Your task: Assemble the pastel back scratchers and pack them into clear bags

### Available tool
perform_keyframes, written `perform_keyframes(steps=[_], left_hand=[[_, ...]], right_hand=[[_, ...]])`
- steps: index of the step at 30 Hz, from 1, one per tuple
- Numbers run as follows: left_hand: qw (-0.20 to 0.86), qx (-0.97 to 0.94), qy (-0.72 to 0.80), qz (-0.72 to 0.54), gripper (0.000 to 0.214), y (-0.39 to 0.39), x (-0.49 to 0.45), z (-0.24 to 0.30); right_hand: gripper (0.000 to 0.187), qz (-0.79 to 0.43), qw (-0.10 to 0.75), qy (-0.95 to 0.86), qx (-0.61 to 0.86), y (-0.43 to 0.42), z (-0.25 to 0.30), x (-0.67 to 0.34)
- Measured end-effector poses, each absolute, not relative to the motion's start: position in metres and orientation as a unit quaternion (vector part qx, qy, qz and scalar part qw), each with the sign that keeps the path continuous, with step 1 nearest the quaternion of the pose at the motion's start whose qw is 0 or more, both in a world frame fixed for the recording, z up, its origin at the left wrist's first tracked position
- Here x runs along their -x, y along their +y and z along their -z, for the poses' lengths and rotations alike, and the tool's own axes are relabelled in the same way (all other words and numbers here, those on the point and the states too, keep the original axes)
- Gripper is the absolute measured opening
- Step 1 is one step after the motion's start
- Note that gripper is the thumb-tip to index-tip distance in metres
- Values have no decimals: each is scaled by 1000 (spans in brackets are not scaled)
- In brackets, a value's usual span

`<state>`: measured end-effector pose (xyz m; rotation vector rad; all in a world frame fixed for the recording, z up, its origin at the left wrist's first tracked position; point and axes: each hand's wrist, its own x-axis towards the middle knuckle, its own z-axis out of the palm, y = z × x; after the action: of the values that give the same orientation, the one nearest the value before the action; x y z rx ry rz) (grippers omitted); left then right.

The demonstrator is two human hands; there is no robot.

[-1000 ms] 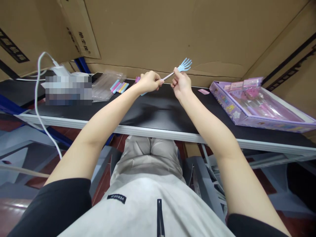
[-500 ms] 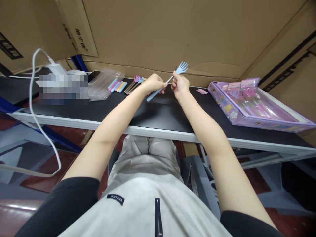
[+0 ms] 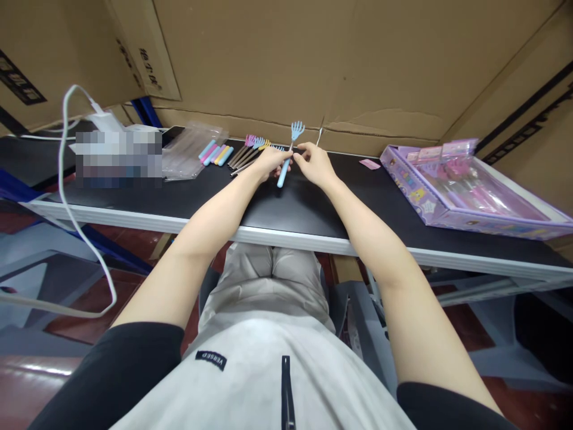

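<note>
Head view, upper centre: left grip [image 3: 270, 160] clamped on scratcher [image 3: 283, 173]. Right grip [image 3: 316, 161]: cannot tell. Light, steady hold advised.

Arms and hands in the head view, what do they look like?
The bare left hand and bare right hand show no gloves. Short black fabric sleeves leave both forearms uncovered, without visible cables or markings.

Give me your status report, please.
Left hand gripping blue scratcher near mid-length. Right hand close by, slim item jutting behind it. Loose scratchers beside left hand.
</note>
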<state>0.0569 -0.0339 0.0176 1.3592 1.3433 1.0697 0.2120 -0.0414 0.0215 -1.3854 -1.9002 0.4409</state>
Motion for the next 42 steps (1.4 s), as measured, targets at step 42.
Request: perform_keyframes(steps=[42], left_hand=[[141, -794, 564, -178, 22, -36, -50, -14]], right_hand=[[50, -32, 102, -680, 725, -31, -28, -243]])
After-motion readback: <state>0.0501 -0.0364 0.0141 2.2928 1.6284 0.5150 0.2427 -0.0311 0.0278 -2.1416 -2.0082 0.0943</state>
